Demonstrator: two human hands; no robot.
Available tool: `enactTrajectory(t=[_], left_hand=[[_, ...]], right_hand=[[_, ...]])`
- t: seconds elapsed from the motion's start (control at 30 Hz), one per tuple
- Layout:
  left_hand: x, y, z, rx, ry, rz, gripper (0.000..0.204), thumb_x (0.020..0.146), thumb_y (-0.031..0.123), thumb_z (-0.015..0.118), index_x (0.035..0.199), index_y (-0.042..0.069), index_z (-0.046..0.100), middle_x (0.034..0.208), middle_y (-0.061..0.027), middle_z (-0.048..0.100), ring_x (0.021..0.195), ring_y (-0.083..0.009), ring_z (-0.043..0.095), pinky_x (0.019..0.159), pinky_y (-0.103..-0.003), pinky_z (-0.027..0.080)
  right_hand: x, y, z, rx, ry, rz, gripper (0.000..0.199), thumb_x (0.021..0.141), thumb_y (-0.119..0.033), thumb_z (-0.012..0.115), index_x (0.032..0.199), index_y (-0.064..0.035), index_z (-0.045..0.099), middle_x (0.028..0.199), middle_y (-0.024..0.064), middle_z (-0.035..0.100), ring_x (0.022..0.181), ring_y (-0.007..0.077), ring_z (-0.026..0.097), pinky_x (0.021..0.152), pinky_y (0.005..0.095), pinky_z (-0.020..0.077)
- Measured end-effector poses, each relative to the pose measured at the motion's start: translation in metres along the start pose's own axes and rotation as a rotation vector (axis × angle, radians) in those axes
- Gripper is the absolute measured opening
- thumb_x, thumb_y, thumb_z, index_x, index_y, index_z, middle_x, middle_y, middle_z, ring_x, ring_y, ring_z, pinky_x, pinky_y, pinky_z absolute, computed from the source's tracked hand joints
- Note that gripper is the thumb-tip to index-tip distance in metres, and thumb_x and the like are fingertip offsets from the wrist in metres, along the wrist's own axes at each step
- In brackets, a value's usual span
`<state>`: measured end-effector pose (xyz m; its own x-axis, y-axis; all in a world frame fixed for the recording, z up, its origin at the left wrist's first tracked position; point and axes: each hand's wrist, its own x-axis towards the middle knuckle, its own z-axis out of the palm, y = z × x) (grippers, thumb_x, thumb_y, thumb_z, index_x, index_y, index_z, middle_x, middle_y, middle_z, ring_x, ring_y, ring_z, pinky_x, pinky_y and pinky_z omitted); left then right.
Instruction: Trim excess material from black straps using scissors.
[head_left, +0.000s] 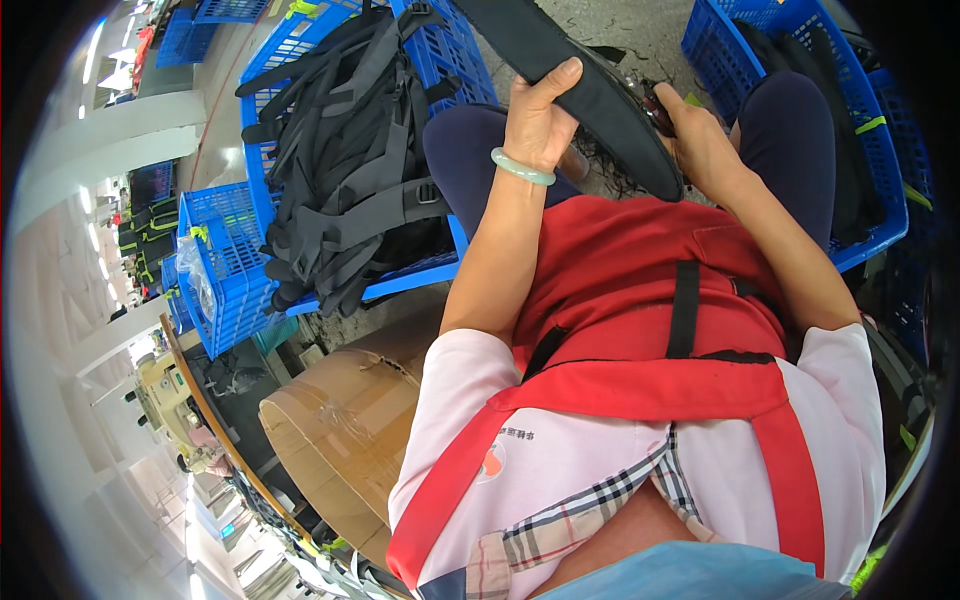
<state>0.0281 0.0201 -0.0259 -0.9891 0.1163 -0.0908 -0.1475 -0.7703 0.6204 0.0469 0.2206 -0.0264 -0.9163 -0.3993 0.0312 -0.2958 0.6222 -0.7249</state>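
My left hand [540, 118], with a pale bangle at its wrist, grips a long black padded shoulder strap [610, 110] with the thumb on top. The strap slants from the top of the view down to a rounded end above my red apron. At its right edge my right hand [697, 140] is closed round small dark-handled scissors [656, 108]. Their blades lie along the strap's edge and are partly hidden, so I cannot tell whether they touch it.
A blue crate [450, 50] heaped with black straps and buckles [350, 150] stands to my left. Another blue crate [885, 225] with black pieces is at my right. A cardboard box [340, 420] sits at lower left. Dark scraps [605, 170] litter the floor between my knees.
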Motion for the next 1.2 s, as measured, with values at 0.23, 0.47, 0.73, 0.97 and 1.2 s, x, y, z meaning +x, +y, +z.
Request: enactTrajectory(t=[0.23,0.47,0.73,0.97,1.2], left_hand=[[0.001,-0.005,-0.009,-0.017,-0.063,-0.026,0.023,0.083,-0.001,0.067,0.104,0.005,0.06,0.099,-0.006,0.064,0.096,-0.023,0.062,0.089,-0.041,0.051],[0.001,-0.009,-0.005,-0.041,-0.055,-0.064,0.022,0.084,0.0,0.066,0.105,0.005,0.059,0.099,-0.0058,0.063,0.096,-0.0229,0.062,0.088,-0.041,0.051],[-0.002,-0.014,0.012,0.092,0.116,0.005,0.013,0.086,0.013,0.071,0.09,0.004,0.063,0.087,-0.002,0.063,0.077,-0.0127,0.059,0.07,-0.029,0.049],[0.014,0.023,-0.022,0.314,0.022,0.217,0.021,0.085,0.013,0.069,0.101,0.002,0.062,0.093,-0.0043,0.065,0.084,-0.0149,0.062,0.077,-0.027,0.05],[0.004,0.022,-0.022,0.107,-0.09,-0.029,0.018,0.086,-0.001,0.063,0.103,0.004,0.064,0.102,-0.0064,0.066,0.095,-0.0201,0.064,0.087,-0.034,0.051]], right_hand=[[0.004,0.004,0.003,0.008,0.041,-0.06,0.029,0.085,-0.015,0.064,0.101,-0.0009,0.045,0.085,0.0255,0.062,0.084,0.0452,0.058,0.067,0.048,0.0455],[0.006,0.023,0.005,0.218,0.075,-0.043,0.028,0.087,-0.021,0.064,0.1,-0.0008,0.05,0.082,0.0228,0.062,0.075,0.0401,0.056,0.065,0.0393,0.0453],[0.001,-0.006,-0.03,0.375,-0.155,-0.022,0.022,0.084,-0.008,0.068,0.1,-0.0022,0.055,0.086,0.0012,0.054,0.08,0.0074,0.05,0.072,0.0252,0.0425],[0.004,-0.001,-0.068,0.048,-0.201,-0.22,0.029,0.072,0.0,0.067,0.097,-0.0033,0.053,0.081,0.0121,0.055,0.075,0.0304,0.055,0.068,0.0352,0.0445],[0.006,0.01,-0.072,0.745,-0.279,0.23,0.025,0.085,-0.017,0.07,0.101,-0.0049,0.055,0.079,-0.0034,0.049,0.072,0.0038,0.048,0.063,0.0188,0.0391]])
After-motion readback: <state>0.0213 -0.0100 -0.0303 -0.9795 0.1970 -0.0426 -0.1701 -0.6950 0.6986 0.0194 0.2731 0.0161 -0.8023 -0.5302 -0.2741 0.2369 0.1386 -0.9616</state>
